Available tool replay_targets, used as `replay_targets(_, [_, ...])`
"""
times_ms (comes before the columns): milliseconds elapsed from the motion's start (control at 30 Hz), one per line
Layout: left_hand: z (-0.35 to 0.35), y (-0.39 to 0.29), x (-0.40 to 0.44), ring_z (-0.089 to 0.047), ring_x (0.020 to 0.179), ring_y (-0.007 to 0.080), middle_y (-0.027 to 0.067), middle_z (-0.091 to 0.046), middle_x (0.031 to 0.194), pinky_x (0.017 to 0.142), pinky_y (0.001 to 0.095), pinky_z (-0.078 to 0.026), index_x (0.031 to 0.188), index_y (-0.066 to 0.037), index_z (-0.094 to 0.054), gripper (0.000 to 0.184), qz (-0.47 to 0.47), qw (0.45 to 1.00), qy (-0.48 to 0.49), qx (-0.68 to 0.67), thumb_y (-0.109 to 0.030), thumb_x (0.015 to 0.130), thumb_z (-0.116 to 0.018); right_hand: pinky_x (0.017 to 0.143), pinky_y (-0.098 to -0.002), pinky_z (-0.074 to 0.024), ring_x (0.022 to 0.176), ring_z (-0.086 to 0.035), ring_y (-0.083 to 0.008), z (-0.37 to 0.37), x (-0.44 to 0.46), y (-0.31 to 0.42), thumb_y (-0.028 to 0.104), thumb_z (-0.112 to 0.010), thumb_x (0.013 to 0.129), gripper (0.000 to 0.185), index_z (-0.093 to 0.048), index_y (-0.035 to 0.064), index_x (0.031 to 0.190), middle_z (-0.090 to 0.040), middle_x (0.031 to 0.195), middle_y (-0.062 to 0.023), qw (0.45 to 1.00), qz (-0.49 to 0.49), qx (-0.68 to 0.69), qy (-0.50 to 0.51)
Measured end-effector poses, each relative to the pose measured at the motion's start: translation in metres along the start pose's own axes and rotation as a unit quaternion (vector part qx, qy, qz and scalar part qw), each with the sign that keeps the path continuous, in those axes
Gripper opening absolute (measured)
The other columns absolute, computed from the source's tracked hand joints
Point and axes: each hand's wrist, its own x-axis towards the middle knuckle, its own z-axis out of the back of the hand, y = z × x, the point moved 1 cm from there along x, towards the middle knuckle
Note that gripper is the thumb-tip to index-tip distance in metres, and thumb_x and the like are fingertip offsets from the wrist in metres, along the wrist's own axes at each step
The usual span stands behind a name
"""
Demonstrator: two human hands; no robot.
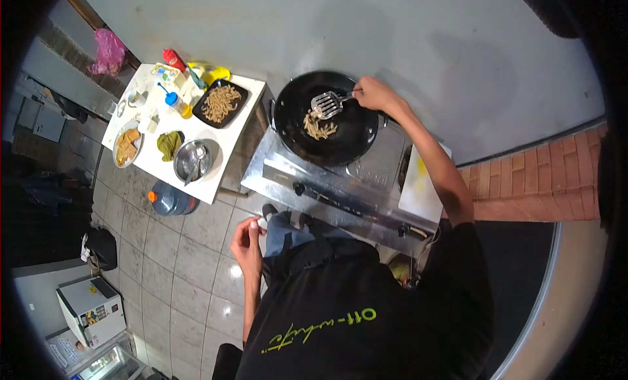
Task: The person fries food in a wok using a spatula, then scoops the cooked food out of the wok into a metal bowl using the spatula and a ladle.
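Note:
My right hand [371,94] is closed round the handle of a slotted metal spatula [329,104]. The spatula's blade is inside a black wok [353,134], over pale strips of food [318,126] lying in it. The wok stands on a steel stove [314,183]. My left hand [246,241] hangs beside my body, below the stove's left corner, touching no object. Its fingers are bent, with the thumb near the fingertips; nothing shows between them.
On the left, a white table [216,144] bears a black tray of strips [221,103], a metal bowl [192,161], a plate of food [127,147] and bottles. A blue water jug [171,200] stands on the tiled floor. A brick ledge [530,183] is at right.

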Motion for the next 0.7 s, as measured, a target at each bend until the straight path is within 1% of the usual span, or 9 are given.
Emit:
replay_targets(67, [-0.005, 0.007, -0.003, -0.058, 0.073, 0.0096, 0.0048, -0.064, 0.084, 0.069, 0.0233, -0.045, 0.103, 0.003, -0.066, 0.02, 0.002, 1.0, -0.003, -0.022, -0.014, 0.098, -0.058, 0.075, -0.0486, -0.0517, 0.086, -0.067, -0.0387, -0.006, -0.021, 0.005, 0.023, -0.064, 0.087, 0.026, -0.071, 0.0046, 0.105, -0.069, 0.092, -0.0236, 0.979, 0.109, 0.003, -0.171])
replay_targets(100, [0.0, -0.008, -0.005, -0.058, 0.073, 0.0096, 0.0048, -0.064, 0.084, 0.069, 0.0233, -0.045, 0.103, 0.003, -0.066, 0.02, 0.024, 1.0, -0.001, -0.011, -0.014, 0.098, -0.058, 0.075, -0.0486, -0.0517, 0.086, -0.067, -0.0387, -0.012, -0.026, 0.013, 0.023, -0.064, 0.087, 0.026, -0.071, 0.0046, 0.105, -0.069, 0.092, -0.0236, 0.983, 0.101, 0.012, -0.151])
replay_targets(167, [-0.004, -0.01, 0.001, -0.057, 0.072, 0.0093, 0.0046, -0.063, 0.083, 0.068, 0.0232, -0.045, 0.104, 0.003, -0.066, 0.019, 0.005, 1.0, 0.016, -0.009, -0.014, 0.099, -0.057, 0.07, -0.0502, -0.0523, 0.08, -0.066, -0.0411, -0.014, -0.026, 0.025, 0.005, -0.061, 0.081, 0.026, -0.069, 0.0041, 0.105, -0.067, 0.085, -0.0242, 0.968, 0.15, -0.065, -0.193])
replay_targets(300, [-0.005, -0.014, 0.017, -0.057, 0.072, 0.0094, 0.0045, -0.063, 0.083, 0.068, 0.0236, -0.045, 0.104, 0.003, -0.066, 0.02, 0.004, 0.999, 0.026, -0.021, -0.014, 0.099, -0.057, 0.069, -0.0462, -0.0538, 0.081, -0.067, -0.0384, -0.023, -0.032, 0.042, 0.002, -0.059, 0.078, 0.035, -0.066, 0.0061, 0.112, -0.066, 0.084, -0.0216, 0.957, 0.17, -0.145, -0.187])
replay_targets(367, [0.002, -0.016, 0.021, -0.056, 0.073, 0.0093, 0.0046, -0.063, 0.084, 0.069, 0.024, -0.045, 0.105, 0.003, -0.066, 0.02, -0.009, 0.999, 0.028, -0.018, -0.014, 0.099, -0.057, 0.068, -0.0432, -0.0547, 0.081, -0.068, -0.0359, -0.034, -0.042, 0.049, -0.001, -0.057, 0.079, 0.041, -0.064, 0.008, 0.118, -0.066, 0.087, -0.021, 0.928, 0.25, -0.208, -0.18])
replay_targets(400, [0.005, -0.015, 0.023, -0.056, 0.074, 0.0092, 0.0044, -0.063, 0.085, 0.069, 0.0243, -0.045, 0.105, 0.003, -0.066, 0.021, -0.013, 0.999, 0.03, -0.015, -0.015, 0.099, -0.057, 0.064, -0.0439, -0.052, 0.074, -0.065, -0.0343, -0.039, -0.045, 0.048, 0.001, -0.053, 0.083, 0.048, -0.06, 0.0135, 0.128, -0.064, 0.087, -0.0201, 0.922, 0.264, -0.217, -0.181])
replay_targets(567, [0.017, -0.01, 0.022, -0.055, 0.074, 0.009, 0.0042, -0.063, 0.085, 0.07, 0.0243, -0.045, 0.105, 0.002, -0.066, 0.022, -0.01, 1.0, 0.001, -0.007, -0.016, 0.1, -0.056, 0.065, -0.0425, -0.0537, 0.077, -0.067, -0.0345, -0.025, -0.066, 0.041, -0.002, -0.056, 0.079, 0.05, -0.059, 0.0089, 0.128, -0.064, 0.089, -0.0215, 0.942, 0.217, -0.214, -0.143])
replay_targets(633, [0.018, -0.005, 0.018, -0.055, 0.074, 0.0088, 0.0044, -0.063, 0.085, 0.07, 0.0239, -0.045, 0.105, 0.002, -0.066, 0.022, -0.015, 1.0, 0.0, 0.006, -0.016, 0.1, -0.056, 0.064, -0.0428, -0.0532, 0.077, -0.066, -0.0353, -0.02, -0.063, 0.035, -0.002, -0.055, 0.081, 0.044, -0.062, 0.0083, 0.123, -0.064, 0.089, -0.0214, 0.943, 0.174, -0.211, -0.188])
replay_targets(700, [0.013, -0.002, 0.014, -0.056, 0.074, 0.0089, 0.0048, -0.063, 0.085, 0.07, 0.0237, -0.045, 0.105, 0.002, -0.066, 0.021, -0.011, 1.0, 0.012, 0.008, -0.016, 0.1, -0.056, 0.061, -0.0406, -0.0533, 0.074, -0.067, -0.0331, -0.022, -0.056, 0.039, 0.003, -0.056, 0.081, 0.035, -0.064, 0.0038, 0.115, -0.064, 0.084, -0.0199, 0.926, 0.186, -0.235, -0.229])
